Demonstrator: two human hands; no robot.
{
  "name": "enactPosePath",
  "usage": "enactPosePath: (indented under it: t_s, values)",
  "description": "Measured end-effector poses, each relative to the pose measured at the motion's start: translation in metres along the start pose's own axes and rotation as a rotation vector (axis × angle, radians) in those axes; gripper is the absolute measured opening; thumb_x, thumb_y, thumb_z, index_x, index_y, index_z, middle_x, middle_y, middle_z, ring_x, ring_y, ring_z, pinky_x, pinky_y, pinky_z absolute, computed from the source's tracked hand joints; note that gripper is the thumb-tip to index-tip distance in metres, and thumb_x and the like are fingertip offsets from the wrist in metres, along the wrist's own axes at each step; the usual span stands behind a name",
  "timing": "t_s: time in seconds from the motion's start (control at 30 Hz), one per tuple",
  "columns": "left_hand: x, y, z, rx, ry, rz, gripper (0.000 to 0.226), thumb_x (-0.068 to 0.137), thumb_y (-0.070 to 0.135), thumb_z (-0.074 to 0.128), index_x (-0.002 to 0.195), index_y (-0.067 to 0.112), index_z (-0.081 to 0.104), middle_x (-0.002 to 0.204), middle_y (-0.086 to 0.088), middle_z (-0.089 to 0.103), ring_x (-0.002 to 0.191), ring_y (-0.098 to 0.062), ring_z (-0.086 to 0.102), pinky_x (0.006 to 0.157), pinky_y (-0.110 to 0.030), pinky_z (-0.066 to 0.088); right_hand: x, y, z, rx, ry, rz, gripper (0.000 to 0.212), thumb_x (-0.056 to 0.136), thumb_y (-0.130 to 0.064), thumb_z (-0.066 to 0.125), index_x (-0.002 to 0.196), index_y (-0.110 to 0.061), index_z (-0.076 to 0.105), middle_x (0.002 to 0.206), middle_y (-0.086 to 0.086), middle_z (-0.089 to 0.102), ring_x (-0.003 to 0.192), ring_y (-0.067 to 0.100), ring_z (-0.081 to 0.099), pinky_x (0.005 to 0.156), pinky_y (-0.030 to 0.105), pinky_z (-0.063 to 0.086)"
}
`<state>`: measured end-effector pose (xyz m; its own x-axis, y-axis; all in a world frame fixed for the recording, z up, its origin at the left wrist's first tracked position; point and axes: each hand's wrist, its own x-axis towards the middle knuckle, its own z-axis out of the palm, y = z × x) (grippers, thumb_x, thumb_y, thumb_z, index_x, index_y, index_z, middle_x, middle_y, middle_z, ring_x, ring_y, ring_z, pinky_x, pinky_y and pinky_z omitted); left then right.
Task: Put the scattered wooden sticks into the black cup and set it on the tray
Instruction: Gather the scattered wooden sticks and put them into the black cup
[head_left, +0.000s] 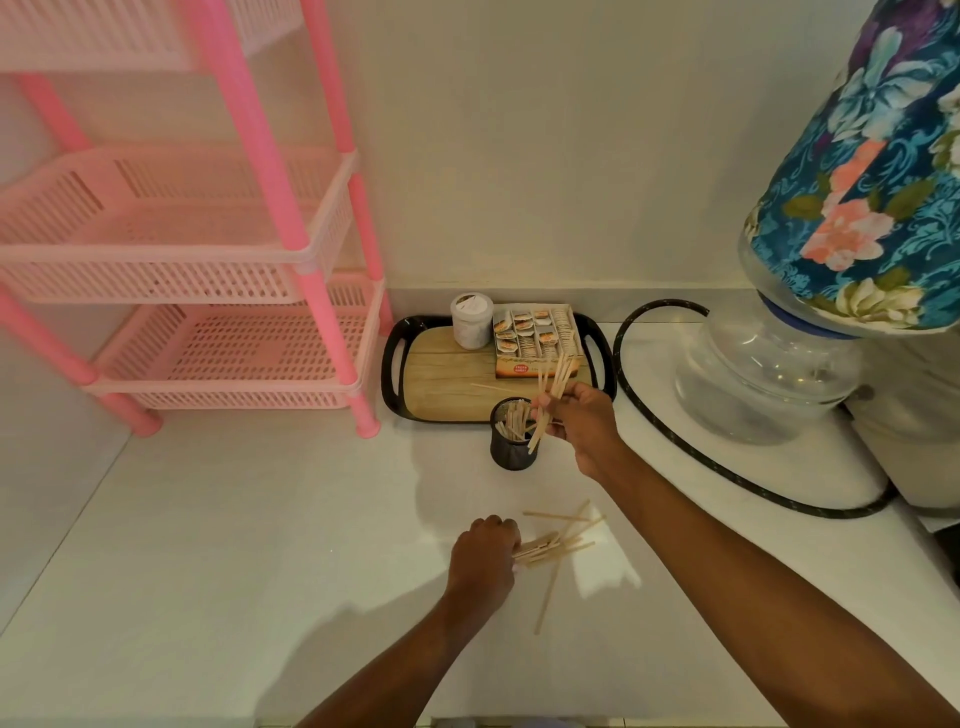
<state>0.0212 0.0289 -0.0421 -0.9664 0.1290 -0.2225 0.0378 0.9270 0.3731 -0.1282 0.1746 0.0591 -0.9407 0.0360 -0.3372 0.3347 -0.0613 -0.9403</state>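
Observation:
A black mesh cup (511, 452) stands on the white counter just in front of the tray (441, 387), with several wooden sticks inside it. My right hand (584, 423) grips a bundle of wooden sticks (553, 387) right beside and above the cup's rim, their lower ends over the cup. Nearer to me, my left hand (483, 558) is curled over one end of a pile of scattered sticks (558, 545) lying on the counter. One loose stick (491, 387) lies on the tray.
The tray also carries a white jar (471, 319) and a box of small packets (535, 335). A pink plastic rack (208, 249) stands at the left. A water bottle (769, 369) with a floral cover and a black hose (675, 441) are at the right.

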Motion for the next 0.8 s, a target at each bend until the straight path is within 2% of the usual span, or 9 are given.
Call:
enactPosePath:
  t_s: [0.17, 0.3, 0.4, 0.53, 0.63, 0.7, 0.8]
  values:
    - [-0.002, -0.004, 0.000, 0.017, 0.010, 0.032, 0.024, 0.093, 0.016, 0.071, 0.116, 0.022, 0.071, 0.115, -0.001, 0.067, 0.108, -0.023, 0.062, 0.085, -0.038, 0.055, 0.006, -0.004, 0.009, -0.047, 0.048, -0.131, 0.019, 0.096, 0.002, 0.070, 0.106, -0.014, 0.072, 0.103, 0.013, 0.077, 0.083, 0.021, 0.074, 0.076, 0.039, 0.059]
    - [-0.004, -0.005, -0.001, 0.000, 0.025, 0.034, 0.022, 0.093, 0.016, 0.073, 0.114, 0.022, 0.072, 0.114, 0.000, 0.069, 0.106, -0.020, 0.062, 0.083, -0.034, 0.054, 0.011, -0.004, 0.018, -0.205, 0.138, -0.256, 0.014, 0.095, -0.001, 0.072, 0.109, -0.003, 0.073, 0.115, 0.010, 0.077, 0.106, 0.028, 0.074, 0.092, 0.048, 0.063]
    - [-0.005, -0.004, -0.001, -0.004, 0.026, 0.037, 0.022, 0.093, 0.017, 0.074, 0.114, 0.022, 0.072, 0.115, 0.000, 0.068, 0.107, -0.020, 0.062, 0.083, -0.033, 0.054, 0.011, 0.000, 0.023, -0.311, 0.172, -0.314, 0.012, 0.095, -0.004, 0.073, 0.105, 0.002, 0.072, 0.107, 0.015, 0.076, 0.103, 0.035, 0.072, 0.090, 0.052, 0.063]
    - [-0.006, -0.003, -0.002, -0.005, 0.029, 0.025, 0.024, 0.092, 0.013, 0.074, 0.114, 0.021, 0.073, 0.114, 0.000, 0.069, 0.106, -0.021, 0.063, 0.083, -0.033, 0.054, 0.011, 0.014, 0.027, -0.298, 0.172, -0.277, 0.009, 0.094, 0.000, 0.071, 0.096, 0.008, 0.066, 0.099, 0.024, 0.074, 0.095, 0.043, 0.070, 0.088, 0.056, 0.061]
    - [-0.006, -0.002, -0.003, -0.003, 0.036, 0.022, 0.026, 0.091, 0.011, 0.073, 0.115, 0.022, 0.073, 0.115, 0.000, 0.068, 0.105, -0.021, 0.063, 0.082, -0.033, 0.053, 0.009, 0.025, 0.028, -0.256, 0.172, -0.251, 0.013, 0.092, 0.000, 0.074, 0.092, 0.009, 0.064, 0.087, 0.020, 0.072, 0.078, 0.026, 0.062, 0.077, 0.047, 0.058]
    - [-0.006, -0.003, -0.002, -0.003, 0.039, 0.023, 0.027, 0.091, 0.011, 0.073, 0.116, 0.022, 0.073, 0.115, 0.000, 0.066, 0.105, -0.022, 0.063, 0.081, -0.034, 0.053, 0.006, 0.030, 0.029, -0.233, 0.163, -0.242, 0.012, 0.091, -0.001, 0.076, 0.094, 0.007, 0.068, 0.090, 0.023, 0.073, 0.080, 0.019, 0.059, 0.074, 0.038, 0.053]
    - [-0.006, -0.003, -0.001, -0.008, 0.036, 0.020, 0.026, 0.092, 0.012, 0.073, 0.117, 0.021, 0.072, 0.116, 0.000, 0.067, 0.106, -0.021, 0.063, 0.083, -0.033, 0.054, 0.004, 0.034, 0.028, -0.163, 0.155, -0.216, 0.010, 0.089, -0.004, 0.078, 0.098, -0.001, 0.074, 0.099, 0.019, 0.077, 0.086, 0.018, 0.065, 0.079, 0.037, 0.055]
